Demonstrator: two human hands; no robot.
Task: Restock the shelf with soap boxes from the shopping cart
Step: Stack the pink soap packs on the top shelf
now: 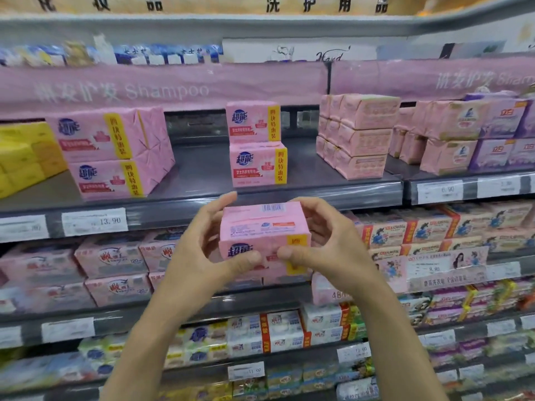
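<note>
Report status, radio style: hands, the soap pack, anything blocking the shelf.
Left hand and right hand both grip one pink soap pack in front of the shelf. Two matching packs stacked mid-shelf, bare space either side. Nothing blocking.

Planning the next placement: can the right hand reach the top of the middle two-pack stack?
Probably yes. The stack stands near the front of the shelf, just above the right hand, nothing between them. That hand and the left hand grip a soap pack, and headroom over the stack is hard to judge.
</note>
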